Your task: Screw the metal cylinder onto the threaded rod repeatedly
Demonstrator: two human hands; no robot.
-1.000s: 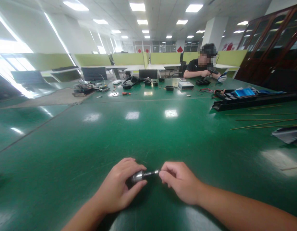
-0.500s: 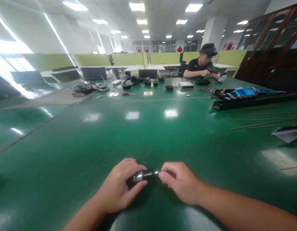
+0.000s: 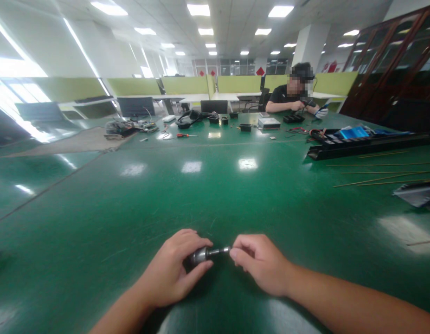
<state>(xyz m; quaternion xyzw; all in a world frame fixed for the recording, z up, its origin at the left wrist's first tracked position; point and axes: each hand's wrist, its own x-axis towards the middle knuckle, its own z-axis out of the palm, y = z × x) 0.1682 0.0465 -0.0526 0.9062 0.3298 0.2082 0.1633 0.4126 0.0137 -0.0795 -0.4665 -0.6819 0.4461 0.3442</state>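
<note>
And the left hand point(image 3: 178, 264) grips a metal cylinder point(image 3: 201, 255) over the near tabletop point(image 3: 215, 199), the right hand point(image 3: 261, 264) pinching the end of its slim shaft point(image 3: 219, 251)! Barely any shift this past second: the piece stays steady between both. Well beyond lies a screwdriver point(image 3: 182, 135); a co-worker point(image 3: 280, 96) sits across.

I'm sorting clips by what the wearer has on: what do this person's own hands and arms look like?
The left hand and right hand are both bare, with no gloves. No watch, bracelet or ring shows, though some fingers are partly hidden. The forearms are uncovered as far as the picture reaches; no sleeve, cable or marking can be seen.
</note>
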